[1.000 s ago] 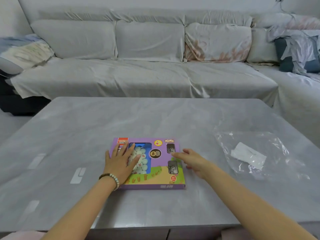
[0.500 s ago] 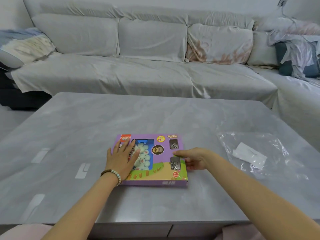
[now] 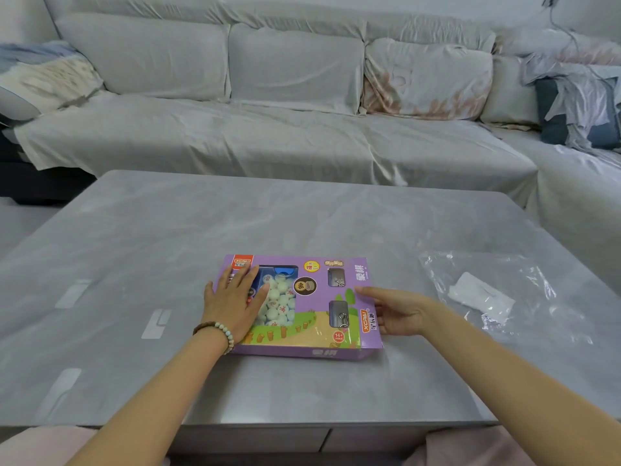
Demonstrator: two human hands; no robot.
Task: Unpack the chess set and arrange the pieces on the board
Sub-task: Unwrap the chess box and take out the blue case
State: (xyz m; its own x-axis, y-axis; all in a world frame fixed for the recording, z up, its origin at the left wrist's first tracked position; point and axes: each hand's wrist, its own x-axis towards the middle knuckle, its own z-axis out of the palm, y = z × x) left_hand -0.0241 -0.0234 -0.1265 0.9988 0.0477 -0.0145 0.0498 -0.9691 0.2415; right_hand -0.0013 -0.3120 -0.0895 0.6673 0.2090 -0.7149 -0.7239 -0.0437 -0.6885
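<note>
Chess box [image 3: 321, 306] lies flat on the worktop [image 3: 302, 213], long axis left-right; left hand [image 3: 232, 302] spread flat on its left half; right hand [image 3: 400, 312] against its right end flap, nearer that opening; whether it pinches, can't tell.

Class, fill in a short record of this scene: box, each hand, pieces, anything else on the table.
Box: purple chess set box, flat on grey table, right end flap folded out
Left hand: flat on the box's left half
Right hand: fingers relaxed, at the flap
Pieces: white discs, inside the box
Also: clear plastic bag, right of box
</note>
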